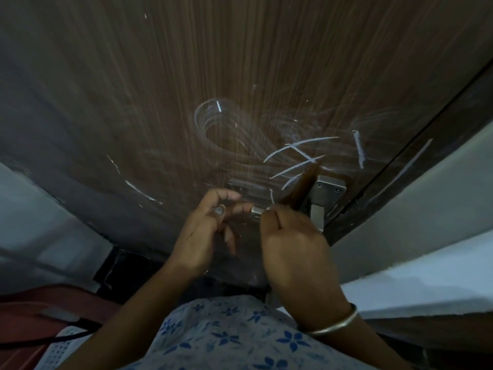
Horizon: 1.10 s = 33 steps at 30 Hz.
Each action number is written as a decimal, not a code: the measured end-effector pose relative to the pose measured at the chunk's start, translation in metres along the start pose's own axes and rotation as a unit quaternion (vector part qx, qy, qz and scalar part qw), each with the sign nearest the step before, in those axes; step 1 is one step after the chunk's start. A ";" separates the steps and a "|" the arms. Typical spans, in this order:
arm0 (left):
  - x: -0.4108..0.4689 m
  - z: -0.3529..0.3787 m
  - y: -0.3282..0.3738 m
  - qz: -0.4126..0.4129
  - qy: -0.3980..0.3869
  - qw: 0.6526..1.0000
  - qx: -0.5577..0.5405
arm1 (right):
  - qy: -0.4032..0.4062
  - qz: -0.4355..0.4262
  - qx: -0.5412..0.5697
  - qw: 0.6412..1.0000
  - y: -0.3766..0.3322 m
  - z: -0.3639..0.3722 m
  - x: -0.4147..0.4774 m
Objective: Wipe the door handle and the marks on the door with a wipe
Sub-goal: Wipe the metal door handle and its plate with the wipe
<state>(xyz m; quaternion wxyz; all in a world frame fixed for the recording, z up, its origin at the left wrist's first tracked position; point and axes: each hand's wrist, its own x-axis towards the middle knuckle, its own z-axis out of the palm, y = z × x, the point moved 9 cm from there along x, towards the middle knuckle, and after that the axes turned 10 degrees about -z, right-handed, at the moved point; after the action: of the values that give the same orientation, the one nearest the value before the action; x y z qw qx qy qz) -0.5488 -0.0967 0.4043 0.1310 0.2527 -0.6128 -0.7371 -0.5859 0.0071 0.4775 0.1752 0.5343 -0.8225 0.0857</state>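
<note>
- Your right hand (292, 244) is curled into a fist around the silver metal door handle (257, 211), whose end shows just left of your knuckles.
- Your left hand (206, 231) hovers beside that end, fingers loosely bent, holding nothing visible.
- White chalky marks (298, 148) and smeared swirls lie on the dark brown wood-grain door (160, 76), just above the steel handle plate (329, 189).
- No wipe can be made out.

The dark wood-grain door (165, 84) carried it all: white chalky marks (298, 149) scrawled and smeared across its face, and a metal handle plate (329, 186) screwed on close to its right edge, just beside the frame (416, 145).
</note>
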 end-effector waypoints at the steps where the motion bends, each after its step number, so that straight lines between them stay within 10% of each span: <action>1: 0.000 0.000 0.000 0.000 0.002 1.000 -0.003 | -0.002 -0.009 0.004 1.000 -0.004 0.001 0.000; 10: -0.001 0.000 0.000 -0.005 0.002 1.000 0.012 | 0.053 -0.118 0.185 0.974 -0.024 0.019 -0.018; 13: 0.000 0.000 -0.002 -0.017 0.009 1.000 0.022 | 0.068 0.030 0.415 0.907 0.011 0.043 -0.034; 15: 0.000 0.000 -0.001 -0.014 0.014 0.999 0.034 | 0.035 0.265 0.604 0.751 0.033 0.086 -0.050; 18: -0.001 0.000 0.001 -0.004 0.027 0.998 0.049 | 0.026 0.460 0.809 0.366 0.015 0.136 -0.064; 21: -0.001 0.000 0.003 0.017 0.042 0.996 0.072 | 0.073 0.454 0.865 0.203 0.006 0.137 -0.047; 25: -0.001 -0.003 0.007 0.054 0.035 0.992 0.111 | 0.087 0.455 0.874 0.149 0.001 0.134 -0.044; 33: 0.003 0.003 0.005 0.054 -0.013 0.990 0.127 | 0.178 0.475 0.847 0.159 0.044 0.127 -0.078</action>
<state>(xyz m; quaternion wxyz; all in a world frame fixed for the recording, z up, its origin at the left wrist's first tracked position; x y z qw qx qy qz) -0.5531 -0.0969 0.4087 0.1294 0.2242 -0.7156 -0.6487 -0.6219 0.0500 0.3320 -0.3188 -0.1731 -0.2807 0.8886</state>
